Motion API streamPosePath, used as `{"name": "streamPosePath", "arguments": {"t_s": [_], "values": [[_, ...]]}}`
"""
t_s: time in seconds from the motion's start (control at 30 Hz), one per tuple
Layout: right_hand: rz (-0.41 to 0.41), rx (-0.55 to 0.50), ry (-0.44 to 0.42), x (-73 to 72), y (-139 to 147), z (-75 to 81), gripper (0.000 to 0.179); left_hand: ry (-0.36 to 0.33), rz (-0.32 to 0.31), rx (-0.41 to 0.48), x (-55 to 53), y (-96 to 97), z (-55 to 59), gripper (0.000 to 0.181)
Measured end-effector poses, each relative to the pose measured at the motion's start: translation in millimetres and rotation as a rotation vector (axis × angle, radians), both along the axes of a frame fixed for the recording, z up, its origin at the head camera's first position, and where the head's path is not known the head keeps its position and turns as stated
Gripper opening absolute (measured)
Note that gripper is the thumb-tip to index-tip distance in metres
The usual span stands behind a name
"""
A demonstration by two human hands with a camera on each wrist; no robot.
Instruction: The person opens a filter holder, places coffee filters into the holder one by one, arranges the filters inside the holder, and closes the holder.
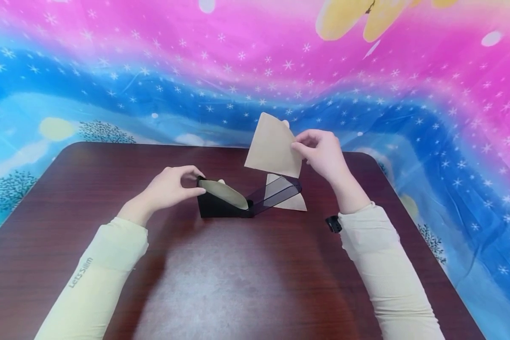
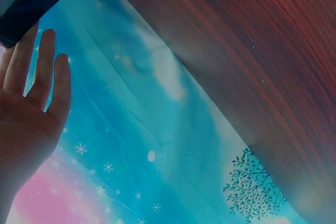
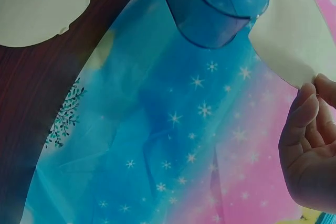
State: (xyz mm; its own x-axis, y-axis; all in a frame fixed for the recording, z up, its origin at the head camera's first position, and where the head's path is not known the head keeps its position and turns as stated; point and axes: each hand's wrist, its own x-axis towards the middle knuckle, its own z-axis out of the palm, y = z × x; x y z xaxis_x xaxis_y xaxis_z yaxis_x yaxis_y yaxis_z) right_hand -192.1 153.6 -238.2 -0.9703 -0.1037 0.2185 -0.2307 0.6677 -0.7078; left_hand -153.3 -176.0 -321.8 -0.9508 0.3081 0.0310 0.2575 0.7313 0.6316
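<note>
My left hand (image 1: 170,186) pinches the tall left corner of a black filter holder (image 1: 221,210), thumb in front and fingers behind. In the left wrist view, fingers (image 2: 46,61) reach up to the dark holder (image 2: 31,3). The holder's smoky see-through lid (image 1: 276,193) hangs open to the right, and tan paper coffee filters (image 1: 227,193) stand inside. Above the lid, my right hand (image 1: 323,153) pinches a tan coffee filter (image 1: 274,146) at its right edge between thumb and fingers. The right wrist view shows this filter (image 3: 294,35) raised beside the lid (image 3: 210,19).
Another tan filter (image 1: 295,202) lies on the dark wooden table (image 1: 212,283), partly seen through the lid. Behind the table's far edge hangs a blue and pink cloth (image 1: 174,85) with snowflakes. A black strap piece (image 1: 334,224) sits at the right wrist.
</note>
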Motion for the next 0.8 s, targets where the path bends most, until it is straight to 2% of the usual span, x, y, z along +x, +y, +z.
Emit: {"name": "streamPosePath", "arguments": {"t_s": [0.37,0.8], "values": [[0.027,0.018,-0.013,4.7,-15.6,-2.7,0.016,0.001,0.003,0.001,-0.4,0.3,-0.8,0.033],[0.115,0.061,-0.022,4.9,-33.1,-19.3,0.013,-0.01,0.013,0.003,1.0,0.6,-0.9,0.033]]}}
